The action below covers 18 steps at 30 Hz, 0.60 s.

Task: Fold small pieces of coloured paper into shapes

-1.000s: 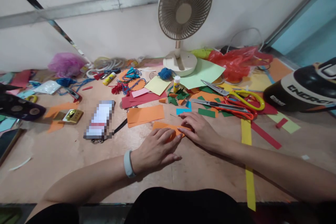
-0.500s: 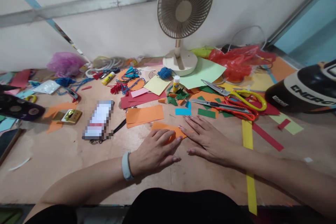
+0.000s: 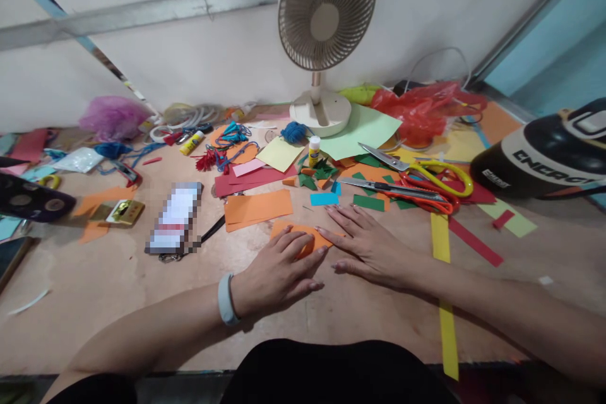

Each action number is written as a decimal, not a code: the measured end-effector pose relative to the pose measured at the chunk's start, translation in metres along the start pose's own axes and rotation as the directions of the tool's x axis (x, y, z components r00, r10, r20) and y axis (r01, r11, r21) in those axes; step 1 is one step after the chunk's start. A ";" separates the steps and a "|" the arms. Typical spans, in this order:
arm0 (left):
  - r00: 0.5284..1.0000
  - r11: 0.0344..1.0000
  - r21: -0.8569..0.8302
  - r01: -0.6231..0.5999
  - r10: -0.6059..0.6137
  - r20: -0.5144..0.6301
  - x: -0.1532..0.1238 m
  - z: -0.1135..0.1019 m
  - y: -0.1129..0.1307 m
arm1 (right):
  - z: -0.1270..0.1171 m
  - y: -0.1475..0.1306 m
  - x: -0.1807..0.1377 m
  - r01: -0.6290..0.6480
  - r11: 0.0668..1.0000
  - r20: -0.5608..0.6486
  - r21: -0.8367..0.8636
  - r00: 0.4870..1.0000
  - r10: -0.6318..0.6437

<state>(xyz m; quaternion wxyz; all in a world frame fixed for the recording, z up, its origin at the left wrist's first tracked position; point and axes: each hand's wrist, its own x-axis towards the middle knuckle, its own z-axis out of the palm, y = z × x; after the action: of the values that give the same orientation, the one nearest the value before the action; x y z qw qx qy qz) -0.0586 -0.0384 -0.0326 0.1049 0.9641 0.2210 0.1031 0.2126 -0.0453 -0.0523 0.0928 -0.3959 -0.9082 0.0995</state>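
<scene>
An orange paper piece [image 3: 310, 240] lies on the table in front of me, partly hidden under my fingers. My left hand [image 3: 281, 271] rests on its near left part, fingers stretched out and lying flat. From the right, my right hand [image 3: 372, 249] touches the paper's right side with its fingers spread. Just beyond, to the left, sit stacked orange paper rectangles [image 3: 258, 209]. A blue paper strip [image 3: 324, 199] and a green paper strip [image 3: 368, 202] lie beyond my right fingertips.
Behind the strips are a glue stick [image 3: 314, 153], folded green paper pieces [image 3: 324, 170], a utility knife [image 3: 398, 192] and yellow-handled scissors [image 3: 440, 178]. A phone [image 3: 176, 218] lies left, a black bottle [image 3: 540, 154] right. A fan [image 3: 322, 113] stands at the back.
The view has shifted slightly, so things on the table appear a little further left. Both hands stay on the orange paper with hardly any movement.
</scene>
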 end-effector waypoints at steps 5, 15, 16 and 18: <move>1.000 1.000 0.000 0.002 -0.002 -0.003 0.000 0.001 0.000 | -0.002 0.000 0.001 0.006 1.000 0.005 0.012 1.000 -0.006; 1.000 1.000 -0.006 0.004 -0.004 -0.011 0.000 0.001 0.000 | 0.001 -0.002 0.001 -0.013 1.000 -0.032 0.001 0.999 0.013; 1.000 1.000 -0.004 0.003 -0.003 -0.011 0.000 0.001 -0.001 | 0.001 -0.002 0.001 -0.012 1.000 -0.032 -0.002 0.999 0.011; 1.000 1.000 -0.001 0.005 -0.005 -0.006 0.000 0.001 -0.001 | -0.002 -0.002 -0.001 -0.007 1.000 -0.055 -0.012 0.998 0.006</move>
<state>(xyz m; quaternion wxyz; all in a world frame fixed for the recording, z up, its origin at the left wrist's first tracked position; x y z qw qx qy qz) -0.0585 -0.0377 -0.0336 0.1050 0.9633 0.2234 0.1058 0.2121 -0.0474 -0.0503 0.1149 -0.4019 -0.9046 0.0835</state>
